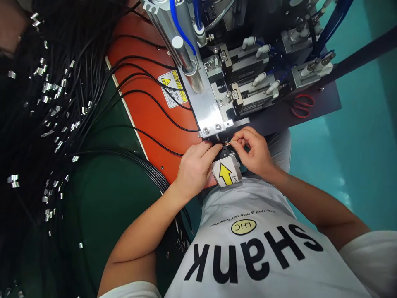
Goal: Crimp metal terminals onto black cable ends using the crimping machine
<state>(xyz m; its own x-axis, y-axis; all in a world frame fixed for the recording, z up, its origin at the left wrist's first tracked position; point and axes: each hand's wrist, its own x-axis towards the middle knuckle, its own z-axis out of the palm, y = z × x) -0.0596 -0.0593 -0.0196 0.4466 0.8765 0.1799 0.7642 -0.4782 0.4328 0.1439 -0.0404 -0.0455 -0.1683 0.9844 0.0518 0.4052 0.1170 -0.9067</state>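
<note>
My left hand (197,167) pinches the end of a black cable (161,145) at the front of a metal machine (217,99). Opposite it, my right hand (252,151) is closed in a pinch on the fine wire tips (227,142) of that cable, just under the machine's silver plate. Both hands meet above a small block bearing a yellow arrow label (226,174). What sits between the fingertips is too small to make out in detail.
Several black cables cross the orange mat (145,107) from a large pile of cables with metal ends (46,107) on the left. Red scissors (302,105) lie on the dark machine base at right. A yellow warning sticker (172,87) sits by the pneumatic cylinder.
</note>
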